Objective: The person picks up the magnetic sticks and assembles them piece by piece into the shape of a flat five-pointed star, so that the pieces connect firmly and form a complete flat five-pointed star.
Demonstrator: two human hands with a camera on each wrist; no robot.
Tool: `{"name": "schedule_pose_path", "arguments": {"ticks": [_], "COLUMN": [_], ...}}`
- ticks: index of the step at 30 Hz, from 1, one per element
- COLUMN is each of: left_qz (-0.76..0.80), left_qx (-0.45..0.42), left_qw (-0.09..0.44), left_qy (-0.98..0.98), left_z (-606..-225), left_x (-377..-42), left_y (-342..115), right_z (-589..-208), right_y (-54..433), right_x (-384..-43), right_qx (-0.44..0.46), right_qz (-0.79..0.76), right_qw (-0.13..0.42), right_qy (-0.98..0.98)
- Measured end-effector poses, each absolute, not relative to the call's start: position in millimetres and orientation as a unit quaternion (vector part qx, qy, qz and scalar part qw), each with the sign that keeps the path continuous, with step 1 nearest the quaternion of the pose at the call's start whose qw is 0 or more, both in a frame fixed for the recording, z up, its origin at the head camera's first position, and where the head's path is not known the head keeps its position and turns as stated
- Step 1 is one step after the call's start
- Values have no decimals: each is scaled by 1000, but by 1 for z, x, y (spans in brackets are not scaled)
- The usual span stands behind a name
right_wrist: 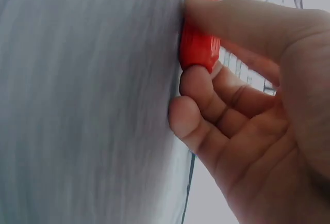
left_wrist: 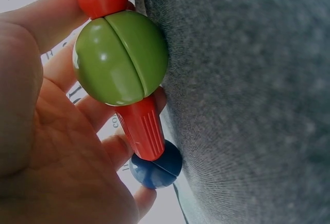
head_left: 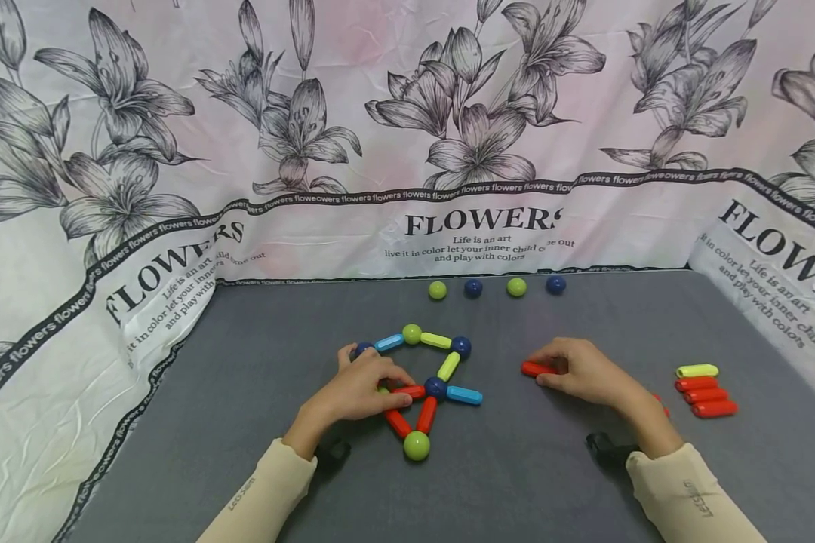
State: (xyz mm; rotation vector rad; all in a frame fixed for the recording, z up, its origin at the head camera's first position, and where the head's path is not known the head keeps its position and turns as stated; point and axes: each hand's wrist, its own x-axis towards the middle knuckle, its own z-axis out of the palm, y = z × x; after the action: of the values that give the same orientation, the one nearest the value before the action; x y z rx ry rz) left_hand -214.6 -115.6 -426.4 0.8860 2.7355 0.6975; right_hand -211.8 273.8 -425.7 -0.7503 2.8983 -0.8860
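Observation:
My left hand (head_left: 361,386) pinches a red magnetic rod (head_left: 416,391) joined to a dark blue ball (head_left: 436,388). This rod belongs to a figure of rods and balls lying on the table. Two more red rods meet at a green ball (head_left: 417,446) at the near corner. Beyond them, yellow and light blue rods link more balls; a light blue rod (head_left: 465,395) juts out to the right. The left fingers partly cover another green ball (left_wrist: 121,59). To the right, my right hand (head_left: 580,369) holds a loose red rod (right_wrist: 199,48) between thumb and fingers, low over the table.
Two green balls (head_left: 438,290) and two dark blue balls (head_left: 555,284) form a row at the back of the grey table (head_left: 278,324). A yellow rod (head_left: 696,370) and several red rods (head_left: 715,409) lie at the right. A flower-printed cloth (head_left: 339,241) hangs behind.

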Motion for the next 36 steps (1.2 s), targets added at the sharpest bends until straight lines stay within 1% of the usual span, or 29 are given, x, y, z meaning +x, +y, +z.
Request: {"name": "schedule_pose_path", "arguments": {"ticks": [9, 18, 25, 36], "left_qz": [237, 235, 238, 238], "left_qx": [302, 300, 301, 300], "left_qw": [83, 84, 92, 100], "left_qy": [920, 921, 919, 918], "left_z": [-426, -424, -423, -423], "left_x": [-215, -214, -213, -214], "left_y": [-116, -116, -115, -117], "right_z": [-437, -446, -446, -448], "right_y": [233, 203, 196, 197], "right_x": [-220, -223, -220, -219], "right_qx": [-232, -216, -197, -207], "right_qz": [-340, -368, -370, -373], "right_qw": [19, 8, 10, 24], "right_qy": [911, 904, 908, 904]}}
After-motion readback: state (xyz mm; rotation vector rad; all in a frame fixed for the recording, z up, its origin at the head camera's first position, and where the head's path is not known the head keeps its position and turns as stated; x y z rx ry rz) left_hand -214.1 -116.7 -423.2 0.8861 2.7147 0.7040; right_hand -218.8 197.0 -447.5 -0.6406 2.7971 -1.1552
